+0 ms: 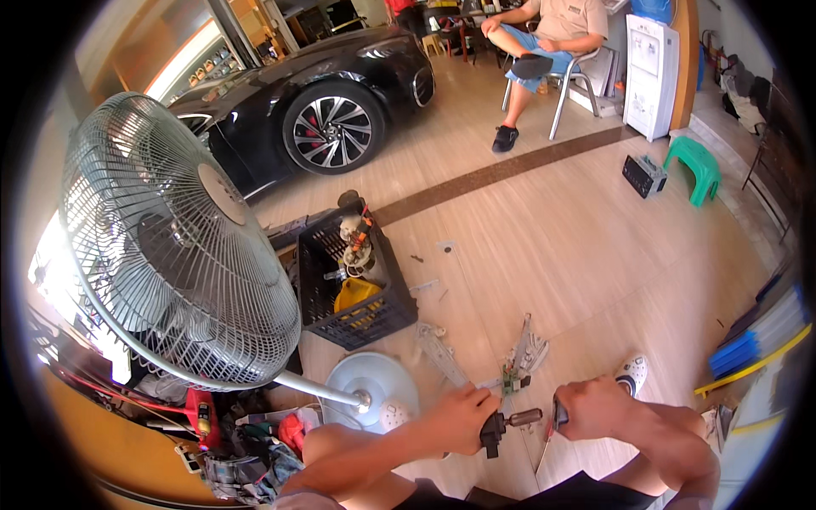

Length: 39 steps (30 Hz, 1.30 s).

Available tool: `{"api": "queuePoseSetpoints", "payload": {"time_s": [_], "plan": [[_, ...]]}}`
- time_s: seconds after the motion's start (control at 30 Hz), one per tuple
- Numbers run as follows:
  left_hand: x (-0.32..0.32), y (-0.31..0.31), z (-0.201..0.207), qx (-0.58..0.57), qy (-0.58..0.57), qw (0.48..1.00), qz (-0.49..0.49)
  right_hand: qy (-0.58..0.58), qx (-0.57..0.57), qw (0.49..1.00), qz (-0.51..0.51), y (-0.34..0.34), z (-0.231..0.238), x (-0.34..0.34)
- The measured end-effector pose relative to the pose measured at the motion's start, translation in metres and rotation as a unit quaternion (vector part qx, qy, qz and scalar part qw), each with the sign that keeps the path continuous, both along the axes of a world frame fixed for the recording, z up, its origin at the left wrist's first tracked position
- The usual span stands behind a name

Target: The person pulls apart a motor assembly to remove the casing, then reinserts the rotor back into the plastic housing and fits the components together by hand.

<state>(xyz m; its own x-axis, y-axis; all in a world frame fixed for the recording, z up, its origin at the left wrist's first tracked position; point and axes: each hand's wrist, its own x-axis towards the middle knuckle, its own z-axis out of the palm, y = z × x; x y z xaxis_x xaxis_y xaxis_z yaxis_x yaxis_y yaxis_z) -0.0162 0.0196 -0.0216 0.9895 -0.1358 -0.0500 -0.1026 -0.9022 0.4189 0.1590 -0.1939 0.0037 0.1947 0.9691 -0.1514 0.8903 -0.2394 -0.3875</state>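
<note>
My left hand (pixel 463 418) is closed around a black part with a brownish cylindrical end (pixel 524 417), which points toward the right hand. A short gap to the right, my right hand (pixel 595 410) is closed on a slim screwdriver-like tool (pixel 545 450), whose thin shaft slants down toward the floor; a dark piece also shows at these fingers. Just beyond both hands, a small green circuit board (pixel 510 379) lies on the floor beside grey metal brackets (pixel 532 350). Another grey bracket (pixel 442 352) rests farther left.
A large grey standing fan (pixel 183 246) rises at the left, its round base (pixel 340 380) near my leg. Beside it stands a black crate (pixel 361 316) with parts inside. Farther off are a black car (pixel 357 72), a seated person (pixel 552 34) and a green stool (pixel 693 161).
</note>
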Motion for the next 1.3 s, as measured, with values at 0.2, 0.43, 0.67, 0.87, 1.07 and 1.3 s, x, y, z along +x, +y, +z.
{"api": "queuePoseSetpoints", "payload": {"time_s": [0.2, 0.43, 0.67, 0.87, 1.07, 1.3], "plan": [[0.006, -0.002, 0.004, -0.035, -0.027, 0.998, 0.039, 0.021, 0.019, 0.999, -0.031, -0.006, 0.007, -0.002], [0.011, -0.006, 0.008, -0.059, -0.05, 0.996, 0.043, 0.041, 0.126, 0.989, -0.066, -0.005, 0.0, -0.002], [0.012, -0.012, 0.012, -0.078, -0.1, 0.992, 0.027, 0.047, 0.176, 0.98, -0.074, 0.0, 0.003, -0.008], [0.024, -0.013, 0.023, -0.058, -0.186, 0.98, 0.04, 0.054, 0.246, 0.964, -0.086, 0.001, 0.006, -0.002], [0.031, -0.003, 0.038, -0.044, -0.192, 0.978, 0.064, 0.034, 0.267, 0.959, -0.093, 0.016, 0.009, 0.006], [0.031, -0.01, 0.038, -0.064, -0.185, 0.979, 0.05, 0.054, 0.281, 0.951, -0.12, 0.008, 0.009, 0.0]]}}
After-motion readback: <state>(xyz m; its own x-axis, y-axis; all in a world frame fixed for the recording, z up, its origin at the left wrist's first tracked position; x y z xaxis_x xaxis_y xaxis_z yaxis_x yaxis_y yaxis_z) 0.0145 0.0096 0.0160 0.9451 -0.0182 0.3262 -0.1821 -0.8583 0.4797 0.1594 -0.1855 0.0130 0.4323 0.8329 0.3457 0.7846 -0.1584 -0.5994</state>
